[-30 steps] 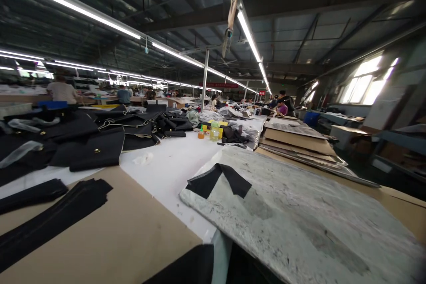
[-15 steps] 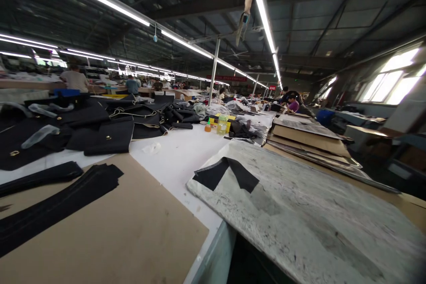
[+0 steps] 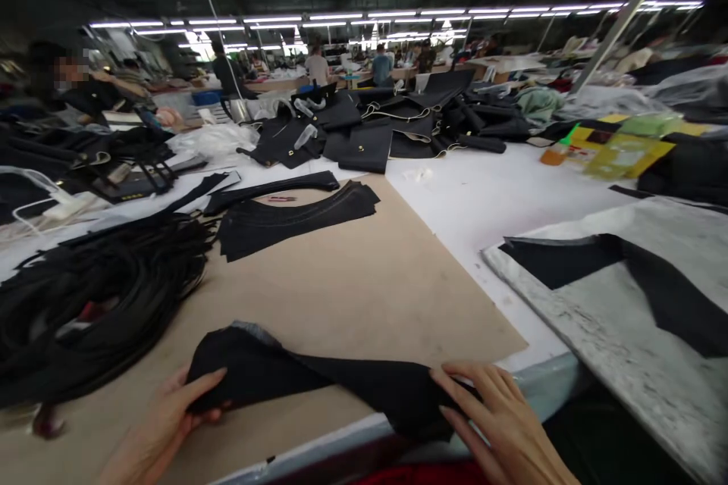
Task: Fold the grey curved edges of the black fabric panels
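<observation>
Head view, only one I've got.

Left hand (image 3: 164,424): thumb on top, fingers under the left end of the long black fabric piece (image 3: 318,379), clamped on it. Right hand (image 3: 500,424): fingers closed on the right end, thumb over the edge.

The piece sits at the near edge of the desk (image 3: 472,197), half on the brown cardboard sheet (image 3: 341,295), right end hanging just past the edge. It is rumpled with a fold through the middle, not lying flat.

Progress, my read: one piece in hand and not smoothed out yet. A stack of similar curved black cut pieces (image 3: 284,220) lies further up the cardboard, apart from mine.

Around it:
- tangle of black straps (image 3: 96,295) to the left
- grey mottled slab (image 3: 626,364) to the right, with another black cloth piece (image 3: 626,265) on it
- heap of black bags (image 3: 387,129) further back

Other people are at the far desks.
</observation>
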{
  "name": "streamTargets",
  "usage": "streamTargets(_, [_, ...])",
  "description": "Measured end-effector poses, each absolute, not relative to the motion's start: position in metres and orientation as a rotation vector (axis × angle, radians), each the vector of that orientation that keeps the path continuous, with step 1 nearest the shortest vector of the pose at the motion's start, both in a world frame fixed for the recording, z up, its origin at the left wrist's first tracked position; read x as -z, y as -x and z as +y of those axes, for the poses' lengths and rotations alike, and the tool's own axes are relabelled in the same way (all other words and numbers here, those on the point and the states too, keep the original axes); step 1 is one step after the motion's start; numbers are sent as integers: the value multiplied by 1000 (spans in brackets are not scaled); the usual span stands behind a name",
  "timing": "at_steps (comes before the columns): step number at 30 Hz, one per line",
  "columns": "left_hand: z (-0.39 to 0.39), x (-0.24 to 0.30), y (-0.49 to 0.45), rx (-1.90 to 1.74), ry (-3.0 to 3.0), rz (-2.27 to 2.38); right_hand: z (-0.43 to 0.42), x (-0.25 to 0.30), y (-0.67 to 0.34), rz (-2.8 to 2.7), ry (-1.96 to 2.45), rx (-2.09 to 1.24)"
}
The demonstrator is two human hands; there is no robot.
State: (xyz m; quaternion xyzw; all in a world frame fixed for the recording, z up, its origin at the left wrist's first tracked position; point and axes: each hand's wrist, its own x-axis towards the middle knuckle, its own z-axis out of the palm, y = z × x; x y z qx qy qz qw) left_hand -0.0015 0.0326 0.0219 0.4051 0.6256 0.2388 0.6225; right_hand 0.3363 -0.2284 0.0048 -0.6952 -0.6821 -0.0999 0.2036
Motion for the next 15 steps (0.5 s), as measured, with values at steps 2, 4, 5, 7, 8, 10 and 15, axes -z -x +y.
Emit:
streamTargets(2, [31, -24, -2, -547, -964, 1413, -230, -2, -331, -1935, 1907, 317])
streamTargets(4, [30, -25, -2, -554, -1003, 1395, -229, 0, -327, -1962, 1879, 322])
streamTargets(5, [30, -26, -2, -556, -1020, 1390, -228, 1, -327, -1980, 1873, 309])
streamTargets(7, [30, -25, -1, -559, -1038, 1399, -229, 0, -331, -2047, 1868, 243])
streamTargets(8, [30, -25, -1, -556, -1043, 1410, -230, -1, -335, -2098, 1865, 196])
streamTargets(10, [30, -24, -1, -546, -1055, 1434, -236, -2, -344, -2211, 1866, 101])
streamTargets(15, [32, -23, -1, -521, -1033, 1456, -250, 13, -363, -2319, 1952, 103])
